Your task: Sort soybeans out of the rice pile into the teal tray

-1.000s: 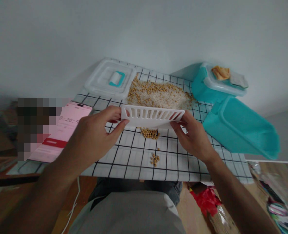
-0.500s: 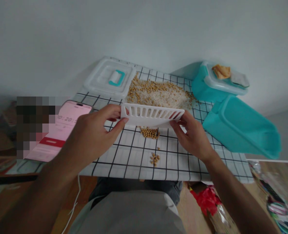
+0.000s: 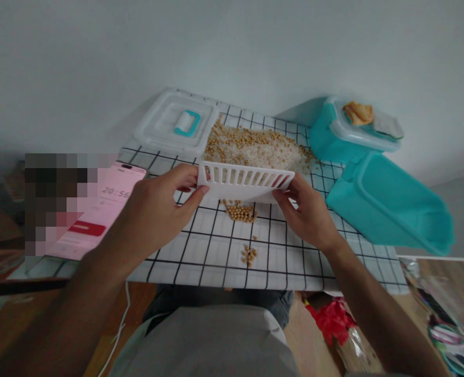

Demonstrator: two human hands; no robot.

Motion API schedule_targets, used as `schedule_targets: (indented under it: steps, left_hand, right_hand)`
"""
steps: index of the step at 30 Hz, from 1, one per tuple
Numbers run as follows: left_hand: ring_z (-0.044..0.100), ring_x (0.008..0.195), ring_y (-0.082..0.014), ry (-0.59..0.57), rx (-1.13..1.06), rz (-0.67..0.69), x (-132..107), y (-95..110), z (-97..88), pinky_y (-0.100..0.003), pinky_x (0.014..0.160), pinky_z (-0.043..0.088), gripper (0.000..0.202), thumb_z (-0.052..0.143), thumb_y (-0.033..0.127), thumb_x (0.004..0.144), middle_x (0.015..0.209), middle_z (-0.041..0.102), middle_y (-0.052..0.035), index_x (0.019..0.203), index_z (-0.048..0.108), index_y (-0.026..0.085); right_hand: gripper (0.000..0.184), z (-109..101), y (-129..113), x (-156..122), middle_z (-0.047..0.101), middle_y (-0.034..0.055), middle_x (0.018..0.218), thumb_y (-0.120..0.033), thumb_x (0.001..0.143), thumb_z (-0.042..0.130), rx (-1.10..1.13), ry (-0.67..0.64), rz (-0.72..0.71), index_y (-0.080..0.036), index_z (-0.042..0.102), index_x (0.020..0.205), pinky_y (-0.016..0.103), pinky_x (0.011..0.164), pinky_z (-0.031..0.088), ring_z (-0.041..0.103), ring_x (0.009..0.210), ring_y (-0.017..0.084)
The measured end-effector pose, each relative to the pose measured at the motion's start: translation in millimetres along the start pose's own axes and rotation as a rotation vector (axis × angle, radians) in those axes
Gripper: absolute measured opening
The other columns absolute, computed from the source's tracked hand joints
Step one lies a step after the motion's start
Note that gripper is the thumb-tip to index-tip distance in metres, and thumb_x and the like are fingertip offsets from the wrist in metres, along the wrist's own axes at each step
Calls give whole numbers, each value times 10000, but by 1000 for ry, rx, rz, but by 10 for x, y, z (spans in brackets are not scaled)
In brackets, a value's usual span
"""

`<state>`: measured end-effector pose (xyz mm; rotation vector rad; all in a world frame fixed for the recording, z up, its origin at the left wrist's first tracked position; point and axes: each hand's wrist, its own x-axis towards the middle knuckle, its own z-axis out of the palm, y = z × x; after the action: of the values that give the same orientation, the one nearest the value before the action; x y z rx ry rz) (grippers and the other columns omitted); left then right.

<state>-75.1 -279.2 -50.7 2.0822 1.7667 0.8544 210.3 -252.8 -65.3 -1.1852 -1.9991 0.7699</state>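
Note:
Between my hands is a white slotted plastic tray (image 3: 239, 191), its row of slots along the upper edge. My left hand (image 3: 163, 207) grips its left end, thumb on the near face. On the right end, my right hand (image 3: 304, 212) is closed the same way. Beyond the tray lies a spread of pale rice-like grains (image 3: 263, 152) mixed with yellow soybeans (image 3: 251, 137), partly hidden by the tray. A small cluster of soybeans (image 3: 240, 213) sits on the cloth just below the tray's near edge. Closer to me is a smaller group of soybeans (image 3: 249, 255).
A checked cloth (image 3: 212, 262) covers the table. A clear lid (image 3: 161, 123) with a teal handle lies back left, a phone (image 3: 110, 201) at left. At right stand a lidded teal box (image 3: 326, 136) and an open teal bin (image 3: 396, 204).
The tray has shifted slightly and its near face shows a little more. More soybeans are visible along its lower left edge. Both hands keep their hold.

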Motion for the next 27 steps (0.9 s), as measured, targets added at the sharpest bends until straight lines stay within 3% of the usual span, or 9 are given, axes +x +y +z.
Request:
schedule_targets:
  steps: [7, 13, 19, 23, 27]
  left_hand:
    - [731, 1008, -217, 17, -59, 27, 69, 118, 26, -351, 914, 573, 254, 614, 375, 943, 1123, 760, 10, 1184, 630, 299]
    - [716, 1053, -195, 26, -151, 46, 104, 218, 32, -332, 958, 567, 297, 602, 366, 961, 1240, 723, 20, 1250, 627, 304]
    - [711, 990, -182, -18, -114, -42, -188, 119, 0, -313, 890, 580, 231, 601, 381, 971, 1180, 733, 32, 1189, 652, 321]
    - [709, 967, -178, -33, -111, -77, -322, 11, 17, -300, 862, 578, 226, 608, 390, 969, 1139, 740, 26, 1179, 656, 321]
    - [710, 942, -166, -30, -112, -99, -313, -53, 43, -287, 859, 569, 213, 613, 390, 969, 1121, 740, 42, 1169, 657, 334]
  right_hand:
    - [242, -82, -20, -49, 675, 55, 1047, -305, 997, 558, 15, 76, -1, -265, 606, 1232, 415, 923, 585, 666, 942, 210]
    - [211, -254, 24, -314, 689, 77, 1110, -321, 979, 595, 4, 177, 99, -262, 608, 1181, 432, 937, 575, 685, 1024, 239]
    - [178, -347, 104, -569, 723, 91, 1094, -333, 957, 630, -125, 243, 231, -253, 621, 1117, 384, 782, 599, 714, 1013, 261]
    - [190, -365, 123, -524, 737, 92, 1084, -363, 952, 632, -203, 257, 250, -258, 631, 1110, 372, 730, 606, 727, 970, 260]
    - [209, -411, 136, -483, 748, 97, 1081, -390, 946, 634, -280, 245, 278, -264, 639, 1112, 390, 725, 613, 733, 958, 267]
